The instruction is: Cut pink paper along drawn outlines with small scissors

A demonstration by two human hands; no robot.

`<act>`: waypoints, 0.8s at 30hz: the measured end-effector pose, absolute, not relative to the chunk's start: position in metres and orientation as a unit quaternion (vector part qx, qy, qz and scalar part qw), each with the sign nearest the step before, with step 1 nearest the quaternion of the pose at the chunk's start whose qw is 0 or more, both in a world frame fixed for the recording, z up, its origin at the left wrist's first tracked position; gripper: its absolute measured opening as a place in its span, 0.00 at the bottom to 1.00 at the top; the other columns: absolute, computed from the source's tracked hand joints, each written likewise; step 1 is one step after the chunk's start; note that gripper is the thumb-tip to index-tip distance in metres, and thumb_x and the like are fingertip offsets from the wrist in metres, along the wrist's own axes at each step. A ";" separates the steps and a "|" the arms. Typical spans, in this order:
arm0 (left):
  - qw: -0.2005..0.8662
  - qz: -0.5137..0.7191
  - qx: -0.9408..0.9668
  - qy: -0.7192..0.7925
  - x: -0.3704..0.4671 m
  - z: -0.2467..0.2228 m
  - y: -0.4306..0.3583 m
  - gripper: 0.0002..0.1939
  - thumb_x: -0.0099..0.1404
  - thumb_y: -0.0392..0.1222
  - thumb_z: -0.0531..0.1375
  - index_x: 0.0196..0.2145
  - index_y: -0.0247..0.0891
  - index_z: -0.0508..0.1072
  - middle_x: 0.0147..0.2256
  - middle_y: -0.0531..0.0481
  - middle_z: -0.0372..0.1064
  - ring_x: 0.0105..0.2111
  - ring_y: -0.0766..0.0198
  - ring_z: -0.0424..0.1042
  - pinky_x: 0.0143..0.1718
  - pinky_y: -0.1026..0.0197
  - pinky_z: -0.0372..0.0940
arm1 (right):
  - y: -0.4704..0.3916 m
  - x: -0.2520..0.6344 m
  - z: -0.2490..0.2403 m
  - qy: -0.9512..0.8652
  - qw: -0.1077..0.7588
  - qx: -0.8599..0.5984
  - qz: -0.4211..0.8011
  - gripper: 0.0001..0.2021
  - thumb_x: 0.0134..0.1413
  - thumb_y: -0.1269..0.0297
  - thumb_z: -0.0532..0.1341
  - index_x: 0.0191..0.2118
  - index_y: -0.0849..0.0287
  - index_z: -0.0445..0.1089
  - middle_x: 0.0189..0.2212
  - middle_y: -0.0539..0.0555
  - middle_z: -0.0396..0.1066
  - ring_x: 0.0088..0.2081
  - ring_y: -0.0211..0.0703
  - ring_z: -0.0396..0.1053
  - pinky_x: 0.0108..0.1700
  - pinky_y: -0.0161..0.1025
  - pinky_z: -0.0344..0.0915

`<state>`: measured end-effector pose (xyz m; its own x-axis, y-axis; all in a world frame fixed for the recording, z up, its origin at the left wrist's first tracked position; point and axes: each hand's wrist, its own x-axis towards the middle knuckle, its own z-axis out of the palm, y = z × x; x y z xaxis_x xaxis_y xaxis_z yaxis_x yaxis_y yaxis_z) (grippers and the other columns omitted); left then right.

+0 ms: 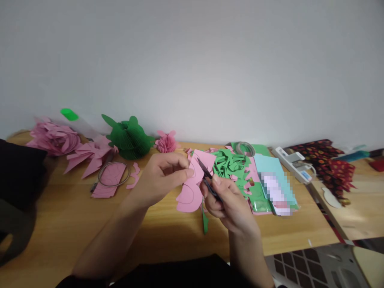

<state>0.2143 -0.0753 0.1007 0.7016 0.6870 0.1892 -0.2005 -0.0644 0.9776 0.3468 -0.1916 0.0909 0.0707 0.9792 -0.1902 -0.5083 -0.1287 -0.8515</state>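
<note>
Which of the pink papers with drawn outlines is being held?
The curvy sheet in the left hand, by the scissors in the right hand; the other outlined paper lies on the table partly under a ring.

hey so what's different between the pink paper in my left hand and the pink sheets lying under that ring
The held paper is pinched in your left hand, while the pink sheets lie on the table with the ring over them. The held paper has a scalloped lower outline; the pink sheets look rectangular, with straight edges. Both are pink and carry dark, curved drawn lines.
</note>
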 end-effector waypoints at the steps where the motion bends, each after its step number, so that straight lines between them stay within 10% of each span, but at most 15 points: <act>1: 0.656 0.334 0.649 0.193 0.215 0.101 -0.076 0.09 0.56 0.36 0.60 0.19 0.36 0.70 0.20 0.55 0.65 0.22 0.69 0.62 0.24 0.66 0.58 | -0.192 0.346 0.091 -0.276 0.597 -0.426 0.622 0.22 0.54 0.45 0.64 0.26 0.61 0.67 0.11 0.38 0.46 0.13 0.25 0.35 0.13 0.27 0.33; 24: 0.623 0.288 0.690 0.229 0.218 0.107 -0.086 0.13 0.59 0.40 0.59 0.18 0.37 0.68 0.16 0.55 0.62 0.17 0.69 0.62 0.17 0.67 0.59 | -0.205 0.346 0.084 -0.269 0.602 -0.437 0.611 0.22 0.54 0.45 0.63 0.25 0.61 0.66 0.11 0.38 0.46 0.13 0.25 0.35 0.13 0.28 0.32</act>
<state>0.2184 -0.0861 0.1070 0.7288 0.6755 0.1121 -0.0429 -0.1183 0.9920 0.3464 -0.2046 0.0837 0.1069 0.9717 -0.2107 -0.5002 -0.1306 -0.8560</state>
